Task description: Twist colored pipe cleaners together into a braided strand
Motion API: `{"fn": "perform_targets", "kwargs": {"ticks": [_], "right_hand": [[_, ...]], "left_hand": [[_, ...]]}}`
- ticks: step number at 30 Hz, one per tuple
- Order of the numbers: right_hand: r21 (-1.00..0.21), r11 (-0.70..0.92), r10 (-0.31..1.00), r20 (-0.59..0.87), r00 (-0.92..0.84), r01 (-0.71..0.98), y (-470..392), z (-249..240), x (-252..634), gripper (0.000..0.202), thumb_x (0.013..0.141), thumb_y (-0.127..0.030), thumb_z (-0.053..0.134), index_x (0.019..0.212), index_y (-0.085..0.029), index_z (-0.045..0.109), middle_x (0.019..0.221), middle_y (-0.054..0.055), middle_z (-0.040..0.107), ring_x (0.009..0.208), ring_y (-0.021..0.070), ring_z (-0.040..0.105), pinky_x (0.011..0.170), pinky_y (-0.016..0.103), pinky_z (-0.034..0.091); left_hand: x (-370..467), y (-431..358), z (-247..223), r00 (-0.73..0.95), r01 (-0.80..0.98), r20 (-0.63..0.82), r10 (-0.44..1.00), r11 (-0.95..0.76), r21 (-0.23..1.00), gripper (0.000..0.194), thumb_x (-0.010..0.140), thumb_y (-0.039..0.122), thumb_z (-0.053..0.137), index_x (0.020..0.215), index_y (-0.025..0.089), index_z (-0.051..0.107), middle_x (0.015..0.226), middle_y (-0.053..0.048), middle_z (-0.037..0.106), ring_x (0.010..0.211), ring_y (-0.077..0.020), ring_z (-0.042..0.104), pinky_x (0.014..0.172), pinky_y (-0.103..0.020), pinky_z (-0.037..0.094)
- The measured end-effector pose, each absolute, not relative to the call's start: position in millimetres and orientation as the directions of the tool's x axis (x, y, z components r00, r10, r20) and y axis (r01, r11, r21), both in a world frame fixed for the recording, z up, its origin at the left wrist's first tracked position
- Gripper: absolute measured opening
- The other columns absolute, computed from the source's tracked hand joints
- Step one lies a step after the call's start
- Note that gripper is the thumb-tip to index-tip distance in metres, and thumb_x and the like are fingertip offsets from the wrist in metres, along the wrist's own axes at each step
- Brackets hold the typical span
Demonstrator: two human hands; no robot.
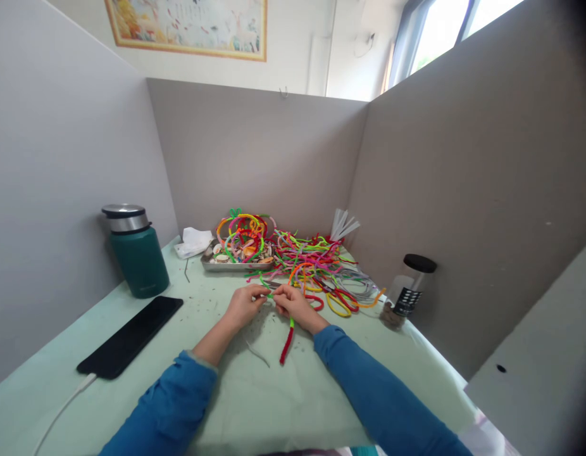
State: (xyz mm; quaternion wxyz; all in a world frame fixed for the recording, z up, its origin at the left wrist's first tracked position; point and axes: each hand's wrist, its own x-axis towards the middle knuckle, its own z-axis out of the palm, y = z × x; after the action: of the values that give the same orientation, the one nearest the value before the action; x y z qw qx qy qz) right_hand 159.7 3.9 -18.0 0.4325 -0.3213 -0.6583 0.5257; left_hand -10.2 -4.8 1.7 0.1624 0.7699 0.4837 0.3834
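Note:
My left hand (247, 304) and my right hand (292, 300) meet over the middle of the table, fingertips pinched close together. Between them runs a green pipe cleaner (264, 280), gripped by both hands. Below my right hand hangs a red pipe cleaner length (286, 346) with a green upper end; whether it joins the piece in my fingers is hidden. Just beyond my hands spreads a heap of colourful pipe cleaners (312, 253). A thin grey strip (258, 353) lies on the cloth nearer to me.
A metal tray (236, 266) holds shells and looped pipe cleaners at the back. On the left stand a green bottle (140, 259), a black phone (131, 335) on a cable and a tissue pack (194, 242). A clear jar (407, 291) stands right. Grey partitions (255, 139) enclose the table.

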Motion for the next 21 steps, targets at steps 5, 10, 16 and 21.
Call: {"fn": "perform_targets", "kwargs": {"ticks": [5,10,16,21], "right_hand": [[-0.973,0.226,0.876,0.224,-0.428,-0.048,2.8,-17.5,158.8,0.019,0.074,-0.032,0.055,0.080,-0.017,0.047,0.047,-0.008,0.046,0.039,0.0061,0.038,0.041,0.018,0.028],[-0.971,0.238,0.880,0.228,-0.417,-0.028,4.2,-19.6,159.4,0.019,0.075,-0.033,0.054,0.083,-0.016,0.050,0.049,-0.007,0.048,0.040,0.0061,0.038,0.041,0.018,0.028],[-0.970,0.240,0.881,0.228,-0.414,-0.024,4.3,-18.9,159.6,0.019,0.076,-0.033,0.054,0.083,-0.016,0.050,0.048,-0.007,0.047,0.040,0.0059,0.037,0.040,0.018,0.027],[-0.975,0.220,0.883,0.209,-0.420,-0.021,3.0,-16.9,158.7,0.020,0.075,-0.034,0.055,0.082,-0.017,0.048,0.048,-0.007,0.047,0.040,0.0061,0.038,0.040,0.018,0.027]], "left_hand": [[-8.8,-5.9,1.0,0.265,0.626,0.362,0.893,-0.446,0.640,0.023,0.072,0.023,0.054,0.088,0.018,0.069,0.091,-0.005,0.067,0.080,-0.0153,0.059,0.075,-0.024,0.042],[-6.8,-9.3,4.1,0.205,0.605,0.382,0.901,-0.423,0.674,0.024,0.072,0.026,0.054,0.093,0.018,0.065,0.082,-0.003,0.066,0.070,-0.0135,0.057,0.067,-0.023,0.042],[-6.5,-10.5,4.7,0.194,0.644,0.449,0.872,-0.458,0.612,0.014,0.072,0.025,0.054,0.080,0.018,0.063,0.072,-0.002,0.063,0.062,-0.0112,0.053,0.063,-0.022,0.040],[-6.4,-10.1,5.1,0.227,0.682,0.460,0.859,-0.477,0.554,0.013,0.073,0.023,0.055,0.080,0.018,0.065,0.076,-0.002,0.064,0.065,-0.0111,0.052,0.064,-0.022,0.039]]}}
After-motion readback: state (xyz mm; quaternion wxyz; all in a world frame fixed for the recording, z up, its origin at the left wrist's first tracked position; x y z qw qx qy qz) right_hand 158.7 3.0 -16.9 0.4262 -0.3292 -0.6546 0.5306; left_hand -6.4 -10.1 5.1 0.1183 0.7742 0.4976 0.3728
